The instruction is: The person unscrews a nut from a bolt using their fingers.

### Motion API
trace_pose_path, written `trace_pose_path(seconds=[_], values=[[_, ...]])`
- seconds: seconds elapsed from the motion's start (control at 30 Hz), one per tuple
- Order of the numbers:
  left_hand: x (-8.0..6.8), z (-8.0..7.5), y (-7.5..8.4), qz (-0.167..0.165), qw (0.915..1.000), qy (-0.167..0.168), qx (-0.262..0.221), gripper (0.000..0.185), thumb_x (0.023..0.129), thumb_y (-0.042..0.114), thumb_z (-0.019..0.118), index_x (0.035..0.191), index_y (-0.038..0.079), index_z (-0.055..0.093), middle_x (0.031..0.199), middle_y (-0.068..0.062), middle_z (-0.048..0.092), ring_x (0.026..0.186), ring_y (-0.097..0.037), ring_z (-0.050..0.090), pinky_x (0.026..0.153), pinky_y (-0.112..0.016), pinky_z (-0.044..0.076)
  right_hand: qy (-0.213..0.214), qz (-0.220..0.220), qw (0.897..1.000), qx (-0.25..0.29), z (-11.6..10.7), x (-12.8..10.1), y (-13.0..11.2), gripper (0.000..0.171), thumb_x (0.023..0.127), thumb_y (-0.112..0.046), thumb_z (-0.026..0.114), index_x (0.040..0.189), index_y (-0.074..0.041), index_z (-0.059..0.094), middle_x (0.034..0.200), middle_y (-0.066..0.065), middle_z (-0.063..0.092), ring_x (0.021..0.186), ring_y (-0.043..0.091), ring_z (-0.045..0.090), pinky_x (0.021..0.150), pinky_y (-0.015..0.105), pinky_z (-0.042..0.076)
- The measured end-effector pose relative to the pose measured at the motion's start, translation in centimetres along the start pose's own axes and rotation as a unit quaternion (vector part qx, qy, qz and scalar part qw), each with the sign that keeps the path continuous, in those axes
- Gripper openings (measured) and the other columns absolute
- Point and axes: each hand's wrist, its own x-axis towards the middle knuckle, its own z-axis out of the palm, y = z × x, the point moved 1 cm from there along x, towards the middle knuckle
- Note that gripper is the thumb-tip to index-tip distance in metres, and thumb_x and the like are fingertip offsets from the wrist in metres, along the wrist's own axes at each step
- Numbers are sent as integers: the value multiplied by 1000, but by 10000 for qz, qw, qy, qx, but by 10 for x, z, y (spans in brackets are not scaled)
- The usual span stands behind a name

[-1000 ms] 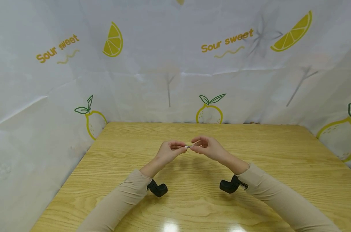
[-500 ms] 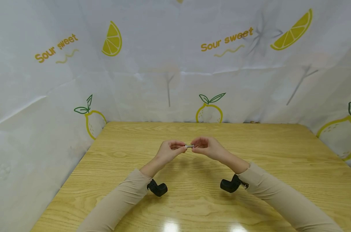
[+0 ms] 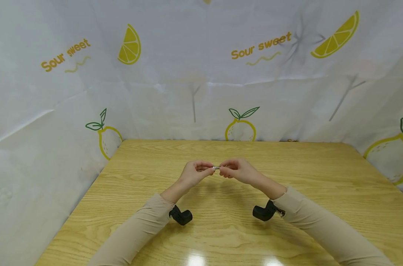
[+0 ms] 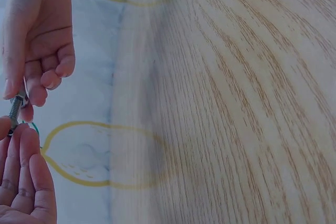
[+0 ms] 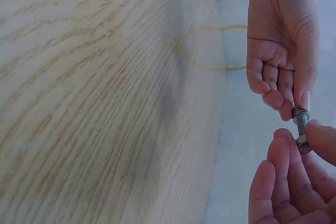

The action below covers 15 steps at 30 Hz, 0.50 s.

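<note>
Both hands are raised just above the middle of the wooden table (image 3: 288, 207), the left hand (image 3: 195, 173) pinching one end of a small metal bolt (image 3: 216, 168) and the right hand (image 3: 236, 170) pinching the nut (image 5: 303, 144) at the other end, so the bolt is held in the air between the fingertips. Compared with a second ago, the right hand's upper fingers have been curled down and drawn closer to the left hand. From this it is judged that the nut is being turned along the thread.
</note>
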Motion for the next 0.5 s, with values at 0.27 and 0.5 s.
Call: trace_pose_path(seconds=[0.27, 0.5], values=[[1, 0, -1, 16, 10000, -38, 20, 25, 89, 19, 65, 107, 2, 67, 100, -18, 69, 97, -29, 65, 90, -42, 51, 192, -346, 9992, 25, -1, -1, -1, 32, 89, -16, 64, 116, 1, 58, 104, 20, 65, 90, 25, 65, 80, 43, 54], [-1, 0, 1, 7, 10000, -17, -5, 23, 89, 17, 64, 107, 2, 67, 100, -17, 70, 93, -25, 67, 90, -43, 52, -26, -88, 10000, -4, -1, 0, -1, 42, 96, -30, 52, 115, 7, 59, 102, 25, 67, 92, 37, 64, 81, 40, 56]])
